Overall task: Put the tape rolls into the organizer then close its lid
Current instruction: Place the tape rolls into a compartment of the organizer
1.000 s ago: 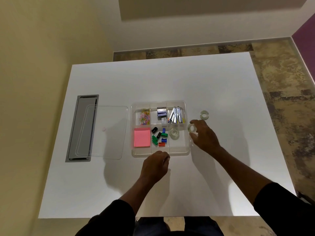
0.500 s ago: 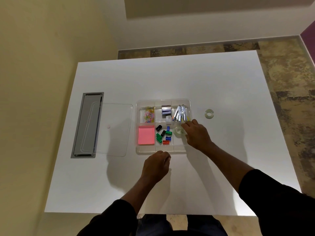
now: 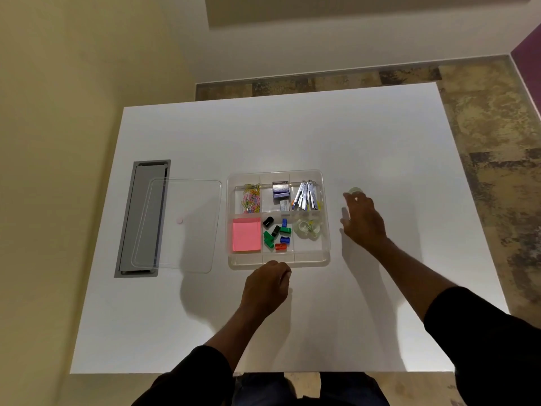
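Observation:
A clear plastic organizer [image 3: 326,218] lies open on the white table. Two clear tape rolls [image 3: 308,227] sit side by side in its lower right compartment. A third clear tape roll [image 3: 356,190] lies on the table to the organizer's right. My right hand [image 3: 363,221] hovers right of the organizer, fingers spread and empty, fingertips just short of that roll. My left hand [image 3: 268,288] rests as a loose fist at the organizer's front edge, holding nothing. The clear lid [image 3: 178,227] lies flat to the organizer's left.
The other compartments hold coloured paper clips [image 3: 251,197], a staple box [image 3: 280,190], metal clips [image 3: 306,196], pink sticky notes [image 3: 246,238] and small coloured caps [image 3: 278,234]. A grey cable hatch [image 3: 140,218] sits in the table under the lid's left part.
My right hand carried a tape roll into the lower right compartment, let it go, and has moved right toward the roll on the table. My left hand stayed put.

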`<state>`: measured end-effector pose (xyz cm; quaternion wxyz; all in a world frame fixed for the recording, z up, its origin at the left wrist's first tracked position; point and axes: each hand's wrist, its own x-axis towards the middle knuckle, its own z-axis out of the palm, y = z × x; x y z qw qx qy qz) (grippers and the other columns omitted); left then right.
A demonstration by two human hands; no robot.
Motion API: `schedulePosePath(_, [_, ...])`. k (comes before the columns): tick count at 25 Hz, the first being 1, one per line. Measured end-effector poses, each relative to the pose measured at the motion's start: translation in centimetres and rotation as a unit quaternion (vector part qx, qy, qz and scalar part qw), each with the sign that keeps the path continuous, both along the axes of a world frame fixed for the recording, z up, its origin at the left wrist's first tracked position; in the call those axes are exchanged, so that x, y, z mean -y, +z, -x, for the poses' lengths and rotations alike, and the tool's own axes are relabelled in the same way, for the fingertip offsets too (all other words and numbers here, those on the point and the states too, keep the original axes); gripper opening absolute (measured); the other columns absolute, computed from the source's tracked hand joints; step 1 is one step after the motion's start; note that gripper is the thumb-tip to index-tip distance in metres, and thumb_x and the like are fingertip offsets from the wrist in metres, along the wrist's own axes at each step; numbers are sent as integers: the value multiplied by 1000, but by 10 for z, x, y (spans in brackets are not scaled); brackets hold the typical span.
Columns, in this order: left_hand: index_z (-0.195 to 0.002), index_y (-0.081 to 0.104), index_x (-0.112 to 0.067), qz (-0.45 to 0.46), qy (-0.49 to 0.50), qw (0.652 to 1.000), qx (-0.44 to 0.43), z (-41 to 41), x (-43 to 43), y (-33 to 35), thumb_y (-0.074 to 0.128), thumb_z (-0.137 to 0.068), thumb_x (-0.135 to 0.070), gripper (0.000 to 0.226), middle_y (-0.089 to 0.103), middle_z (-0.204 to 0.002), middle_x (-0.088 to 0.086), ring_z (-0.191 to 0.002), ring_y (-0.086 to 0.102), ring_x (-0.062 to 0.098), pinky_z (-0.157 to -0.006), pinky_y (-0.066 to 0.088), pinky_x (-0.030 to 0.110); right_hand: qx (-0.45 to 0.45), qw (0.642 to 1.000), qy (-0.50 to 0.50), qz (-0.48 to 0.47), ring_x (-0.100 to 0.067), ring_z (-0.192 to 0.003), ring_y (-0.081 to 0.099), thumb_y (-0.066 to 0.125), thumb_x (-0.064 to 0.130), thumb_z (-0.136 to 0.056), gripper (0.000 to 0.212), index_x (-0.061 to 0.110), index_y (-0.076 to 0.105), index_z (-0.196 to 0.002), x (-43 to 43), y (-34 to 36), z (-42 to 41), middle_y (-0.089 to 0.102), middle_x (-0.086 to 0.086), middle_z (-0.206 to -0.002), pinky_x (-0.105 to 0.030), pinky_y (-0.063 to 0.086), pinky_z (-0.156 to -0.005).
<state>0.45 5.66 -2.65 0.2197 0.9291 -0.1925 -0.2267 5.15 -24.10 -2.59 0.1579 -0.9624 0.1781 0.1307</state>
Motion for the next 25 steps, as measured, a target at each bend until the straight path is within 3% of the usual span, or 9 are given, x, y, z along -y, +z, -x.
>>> schedulePosePath(3, [-114, 76, -15, -5, 0, 1000, -3, 0, 2, -2, 56, -108, -25, 23, 79, -103, 3, -88, 72, 19, -80, 64, 38, -91, 996, -5, -23, -39, -159, 26, 82, 23, -91, 99, 20, 21, -169, 19, -4, -14, 13, -14, -175, -59, 51, -114])
schedulePosePath(7, [-113, 76, -15, -8, 0, 1000, -7, -2, 3, -5, 56, -108, -25, 23, 79, -103, 4, -89, 72, 18, -81, 64, 39, -135, 990, 26, -21, -39, -164, 12, 82, 21, -91, 101, 27, 17, -169, 29, -9, -28, 0, -11, -179, -61, 46, -118])
schedulePosePath(10, [-113, 76, -16, -7, 1, 1000, -7, -4, 4, -7, 56, -108, -26, 23, 79, -102, 3, -87, 71, 18, -79, 63, 37, -126, 991, 53, 4, -43, -154, 31, 73, 12, -95, 72, 20, 39, -158, 27, -15, -31, 18, -15, -173, -59, 55, -108])
schedulePosePath(12, [-113, 76, -16, -5, 3, 1000, -9, -6, 4, -7, 56, -109, -26, 23, 78, -102, 3, -87, 71, 18, -79, 63, 36, -99, 993, 53, 31, -44, -136, 47, 61, 4, -98, 45, 14, 54, -141, 22, -15, -28, 38, -19, -156, -56, 61, -95])
schedulePosePath(14, [-113, 76, -15, -3, 3, 1000, -10, -7, 4, -6, 57, -109, -26, 23, 78, -101, 4, -87, 71, 18, -78, 63, 35, -83, 994, 52, 43, -41, -119, 54, 55, -1, -99, 33, 11, 58, -130, 17, -16, -22, 50, -19, -134, -52, 63, -86])
schedulePosePath(17, [-111, 76, -15, 0, 0, 1000, -5, -9, 5, -3, 57, -108, -25, 22, 78, -100, 4, -85, 71, 19, -76, 62, 35, -61, 998, 26, 8, -41, -111, 60, 55, 2, -102, 30, 12, 62, -130, 15, -19, -11, 55, -19, -123, -50, 62, -86])
schedulePosePath(21, [-111, 76, -16, 1, -1, 1000, 3, -11, 5, 1, 56, -108, -25, 22, 77, -100, 4, -85, 70, 18, -75, 62, 35, -28, 996, -41, -70, -43, -117, 64, 65, 2, -96, 50, 17, 62, -144, 14, -16, -3, 57, -21, -132, -48, 59, -96])
schedulePosePath(25, [-110, 76, -15, 6, -1, 1000, 1, -9, 4, 4, 56, -108, -25, 22, 78, -100, 5, -86, 71, 19, -79, 64, 40, 43, 992, -33, -116, -36, -104, 70, 76, 12, -93, 53, 20, 63, -144, 0, -3, 4, 61, -15, -125, -43, 59, -89])
